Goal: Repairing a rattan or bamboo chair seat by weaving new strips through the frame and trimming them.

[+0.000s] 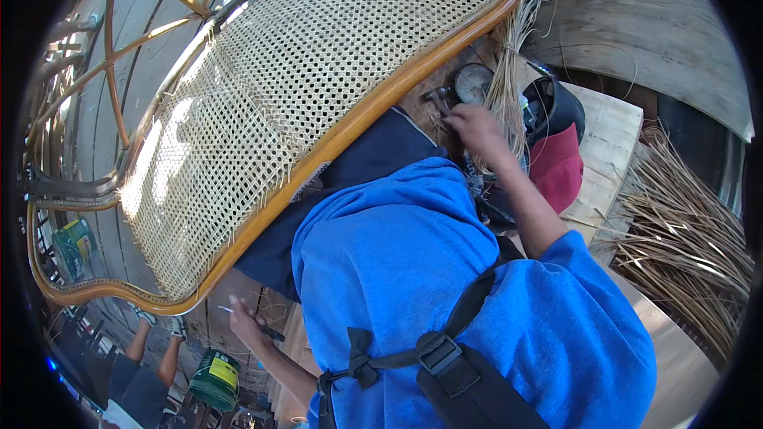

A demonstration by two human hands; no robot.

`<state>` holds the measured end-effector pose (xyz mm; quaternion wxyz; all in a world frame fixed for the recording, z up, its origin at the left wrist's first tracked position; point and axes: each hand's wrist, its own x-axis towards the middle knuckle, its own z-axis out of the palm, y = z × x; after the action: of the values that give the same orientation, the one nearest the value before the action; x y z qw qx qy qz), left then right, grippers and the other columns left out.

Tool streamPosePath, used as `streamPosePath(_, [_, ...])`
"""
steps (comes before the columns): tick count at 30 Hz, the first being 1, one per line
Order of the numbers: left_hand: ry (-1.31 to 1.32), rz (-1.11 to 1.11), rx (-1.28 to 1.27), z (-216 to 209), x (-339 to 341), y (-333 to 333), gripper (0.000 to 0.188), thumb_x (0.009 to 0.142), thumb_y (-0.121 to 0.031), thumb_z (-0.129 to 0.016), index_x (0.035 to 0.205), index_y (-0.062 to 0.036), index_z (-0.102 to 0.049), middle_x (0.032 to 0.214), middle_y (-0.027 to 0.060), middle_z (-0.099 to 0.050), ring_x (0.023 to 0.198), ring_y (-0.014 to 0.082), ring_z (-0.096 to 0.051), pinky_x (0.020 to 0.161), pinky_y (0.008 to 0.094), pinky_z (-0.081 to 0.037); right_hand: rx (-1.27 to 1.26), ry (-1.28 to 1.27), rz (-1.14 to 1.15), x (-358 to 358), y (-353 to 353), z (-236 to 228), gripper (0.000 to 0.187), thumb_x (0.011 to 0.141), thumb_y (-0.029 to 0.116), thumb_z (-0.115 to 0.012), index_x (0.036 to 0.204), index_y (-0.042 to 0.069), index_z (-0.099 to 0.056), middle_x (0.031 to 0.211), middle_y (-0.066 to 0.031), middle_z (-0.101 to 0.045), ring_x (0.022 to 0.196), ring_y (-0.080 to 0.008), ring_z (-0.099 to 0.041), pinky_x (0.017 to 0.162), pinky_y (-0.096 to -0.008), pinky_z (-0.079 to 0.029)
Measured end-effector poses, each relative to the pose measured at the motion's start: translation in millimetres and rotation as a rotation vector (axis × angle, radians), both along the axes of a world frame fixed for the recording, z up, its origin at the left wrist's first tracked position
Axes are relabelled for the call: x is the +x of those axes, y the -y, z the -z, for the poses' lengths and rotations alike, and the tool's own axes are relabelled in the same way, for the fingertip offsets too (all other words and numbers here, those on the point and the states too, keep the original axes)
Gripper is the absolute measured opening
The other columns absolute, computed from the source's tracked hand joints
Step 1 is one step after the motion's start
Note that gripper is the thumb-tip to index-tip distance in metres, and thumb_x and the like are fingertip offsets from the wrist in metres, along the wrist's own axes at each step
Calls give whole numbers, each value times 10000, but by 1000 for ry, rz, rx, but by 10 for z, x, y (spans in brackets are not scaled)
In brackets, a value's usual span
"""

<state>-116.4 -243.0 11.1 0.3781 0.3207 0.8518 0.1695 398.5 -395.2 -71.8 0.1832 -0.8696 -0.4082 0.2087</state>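
A curved wooden chair frame [381, 101] with a woven cane panel [318, 56] lies slantwise across my lap. My right hand [475, 129], beyond the frame's near rail, is closed around a small hammer [437, 100] with a dark head. Close by that hand are a round tin [474, 82] and a hanging bundle of cane strands [505, 83]. Lower left, under the frame, my left hand [246, 322] pinches a thin white stick [226, 309] that looks like a cigarette. Its fingers are partly curled, and it is apart from the cane panel.
Right of me, a cap with a red brim [556, 167] rests on a pale board [612, 135]. Loose cane strips [683, 238] are piled farther right. Green buckets [214, 380] stand on the left, near another person's legs [151, 349]. Bare frames [111, 63] stand far left.
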Motion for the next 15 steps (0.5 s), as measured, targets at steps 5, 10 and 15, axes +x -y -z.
streamPosePath(5, [69, 245, 324, -298, 595, 229, 229, 921, -275, -528, 866, -58, -577, 607, -26, -430, 439, 34, -357, 368, 190, -284, 462, -1057, 621, 395, 53, -946, 132, 895, 173, -588, 847, 51, -571, 678, -18, -592, 541, -82, -560, 415, -193, -427])
streamPosePath(10, [291, 892, 253, -582, 2085, -133, 180, 895, -175, -561, 901, -13, -640, 731, 24, -584, 591, 93, -510, 522, 230, -407, 742, -804, 445, 236, -98, -1448, 154, 901, 154, -580, 947, 6, -574, 680, -18, -568, 538, -80, -545, 413, -177, -385])
streamPosePath(15, [696, 1487, 720, -1070, 3093, -204, 120, 832, -81, -631, 946, -54, -658, 831, 69, -614, 637, 144, -562, 552, 255, -444, 1012, -855, 128, 173, -307, -2177, 165, 896, 132, -570, 993, 4, -607, 668, -17, -550, 519, -70, -494, 434, -180, -346])
